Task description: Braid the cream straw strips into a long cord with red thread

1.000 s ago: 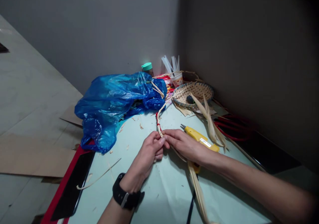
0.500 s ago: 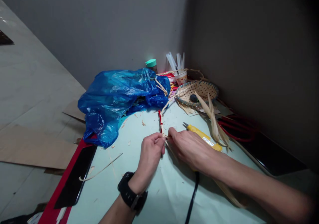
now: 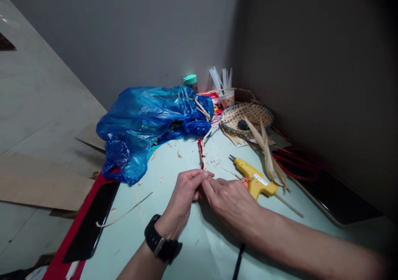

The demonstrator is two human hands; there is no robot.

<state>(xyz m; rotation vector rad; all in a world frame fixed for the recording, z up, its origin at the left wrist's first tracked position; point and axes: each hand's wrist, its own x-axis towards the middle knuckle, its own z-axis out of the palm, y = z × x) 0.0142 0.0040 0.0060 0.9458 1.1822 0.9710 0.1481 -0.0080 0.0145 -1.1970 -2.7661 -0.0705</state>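
My left hand (image 3: 185, 191) pinches the near end of a thin red and straw-coloured cord (image 3: 201, 153), which runs away from me across the pale green tabletop. Against its fingertips, my right hand (image 3: 229, 199) is closed at the same spot, its thumb and forefinger pressed together. A thin dry fibre strand (image 3: 238, 175) pokes out above the right knuckles. What lies exactly between the fingers is hidden. Just right of that hand rests a yellow glue gun (image 3: 260, 182), a clear glue stick (image 3: 289, 205) projecting from its back.
A blue plastic bag (image 3: 146, 118) spreads at the back left. Behind stand a green-lidded jar (image 3: 190, 80) and a paper cup (image 3: 227, 99) of glue sticks. A woven basket (image 3: 261, 116) and dried husks (image 3: 265, 151) lie right; a flat black object (image 3: 93, 226) lies at the left edge.
My right hand has moved down and slightly left, against my left fingertips. The glue gun, partly covered by it before, now shows more fully.
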